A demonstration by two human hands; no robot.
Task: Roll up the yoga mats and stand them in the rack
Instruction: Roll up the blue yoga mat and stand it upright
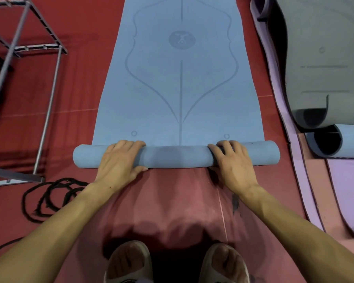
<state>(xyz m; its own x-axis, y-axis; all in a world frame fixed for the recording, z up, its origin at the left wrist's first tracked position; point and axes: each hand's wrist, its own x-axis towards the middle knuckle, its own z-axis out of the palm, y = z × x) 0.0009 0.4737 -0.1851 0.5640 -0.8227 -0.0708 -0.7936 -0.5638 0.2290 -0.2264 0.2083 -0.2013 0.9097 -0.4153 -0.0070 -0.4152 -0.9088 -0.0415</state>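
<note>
While your left hand and right hand clasp the blue mat's roll, right of the rack, keep pressure even. Uneven pushing could skew the roll into a cone.

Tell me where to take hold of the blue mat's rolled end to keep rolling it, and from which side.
Grip the rolled end from the near side, palms over its top, one hand toward each end, as the left hand and right hand sit now. The roll lies crosswise as a wide, soft tube, and the flat part of the mat stretches away, so an even, spread hold should keep it straight.
</note>
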